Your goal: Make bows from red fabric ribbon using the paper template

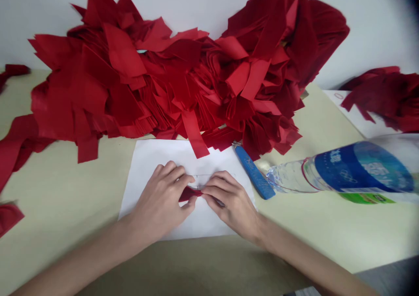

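My left hand (162, 200) and my right hand (229, 202) meet over a white sheet of paper (147, 165) on the table. Between them they pinch a small folded red strip (190, 194). The fingers of both hands are curled and pressed onto it, and most of the strip is hidden under them. A thin pencilled line shows on the paper just behind the fingers.
A large heap of red strips (183, 73) fills the back of the pale table (59, 200). A blue utility knife (254, 172) lies right of the paper. A clear water bottle with a blue label (347, 169) lies on its side further right. More red pieces (389, 95) lie far right.
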A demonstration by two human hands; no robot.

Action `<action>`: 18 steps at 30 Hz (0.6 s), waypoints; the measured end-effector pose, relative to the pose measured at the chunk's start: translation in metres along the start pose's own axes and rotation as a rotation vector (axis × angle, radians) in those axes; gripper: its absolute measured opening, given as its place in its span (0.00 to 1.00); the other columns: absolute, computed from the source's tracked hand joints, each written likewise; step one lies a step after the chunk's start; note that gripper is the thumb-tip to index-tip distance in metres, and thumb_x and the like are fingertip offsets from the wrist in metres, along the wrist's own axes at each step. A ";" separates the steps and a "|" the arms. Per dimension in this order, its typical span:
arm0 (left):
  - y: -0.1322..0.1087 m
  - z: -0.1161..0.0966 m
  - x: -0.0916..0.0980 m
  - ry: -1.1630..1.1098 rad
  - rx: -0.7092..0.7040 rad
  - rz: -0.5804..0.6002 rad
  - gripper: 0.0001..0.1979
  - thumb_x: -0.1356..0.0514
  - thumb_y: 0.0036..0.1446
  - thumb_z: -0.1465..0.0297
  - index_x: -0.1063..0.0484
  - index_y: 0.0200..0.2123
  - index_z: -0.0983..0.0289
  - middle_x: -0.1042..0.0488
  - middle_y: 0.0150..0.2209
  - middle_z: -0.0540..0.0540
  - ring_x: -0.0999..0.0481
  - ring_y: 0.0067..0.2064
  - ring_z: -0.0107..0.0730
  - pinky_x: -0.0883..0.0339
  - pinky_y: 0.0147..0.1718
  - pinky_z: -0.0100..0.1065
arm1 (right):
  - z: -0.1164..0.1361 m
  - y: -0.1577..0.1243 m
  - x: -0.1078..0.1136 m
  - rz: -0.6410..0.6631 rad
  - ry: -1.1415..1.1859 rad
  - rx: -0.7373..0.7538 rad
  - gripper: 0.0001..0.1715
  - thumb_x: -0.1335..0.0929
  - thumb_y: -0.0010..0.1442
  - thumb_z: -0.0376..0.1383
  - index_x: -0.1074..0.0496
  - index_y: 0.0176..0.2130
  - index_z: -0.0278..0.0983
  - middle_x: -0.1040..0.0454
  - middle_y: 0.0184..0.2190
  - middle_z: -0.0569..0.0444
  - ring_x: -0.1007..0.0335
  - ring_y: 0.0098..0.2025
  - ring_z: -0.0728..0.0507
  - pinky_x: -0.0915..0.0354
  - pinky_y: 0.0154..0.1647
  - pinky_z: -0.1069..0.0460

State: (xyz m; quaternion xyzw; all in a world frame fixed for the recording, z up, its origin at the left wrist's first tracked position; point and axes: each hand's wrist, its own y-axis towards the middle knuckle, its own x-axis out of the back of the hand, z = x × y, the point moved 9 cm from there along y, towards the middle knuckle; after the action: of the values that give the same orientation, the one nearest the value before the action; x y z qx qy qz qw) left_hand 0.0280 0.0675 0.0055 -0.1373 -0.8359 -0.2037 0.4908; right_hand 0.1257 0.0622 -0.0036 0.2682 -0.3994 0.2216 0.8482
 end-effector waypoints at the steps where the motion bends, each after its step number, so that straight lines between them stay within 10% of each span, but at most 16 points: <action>1: 0.000 -0.002 -0.002 -0.001 -0.010 0.021 0.05 0.41 0.51 0.72 0.27 0.34 0.64 0.28 0.30 0.53 0.35 0.37 0.39 0.41 0.36 0.41 | 0.000 0.000 0.000 -0.004 -0.002 0.000 0.08 0.36 0.62 0.31 0.26 0.36 0.37 0.25 0.32 0.52 0.36 0.43 0.42 0.32 0.42 0.46; 18: 0.002 -0.010 -0.021 0.101 -0.040 0.042 0.06 0.45 0.51 0.78 0.31 0.25 0.64 0.31 0.27 0.52 0.35 0.36 0.39 0.42 0.33 0.40 | 0.000 -0.001 0.000 0.006 -0.002 -0.008 0.08 0.36 0.61 0.30 0.26 0.35 0.36 0.25 0.32 0.52 0.37 0.44 0.42 0.33 0.44 0.46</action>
State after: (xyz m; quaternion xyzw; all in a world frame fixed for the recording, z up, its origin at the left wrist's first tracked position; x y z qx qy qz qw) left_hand 0.0461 0.0636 -0.0079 -0.1543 -0.8027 -0.2168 0.5338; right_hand 0.1261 0.0620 -0.0043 0.2640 -0.4020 0.2221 0.8481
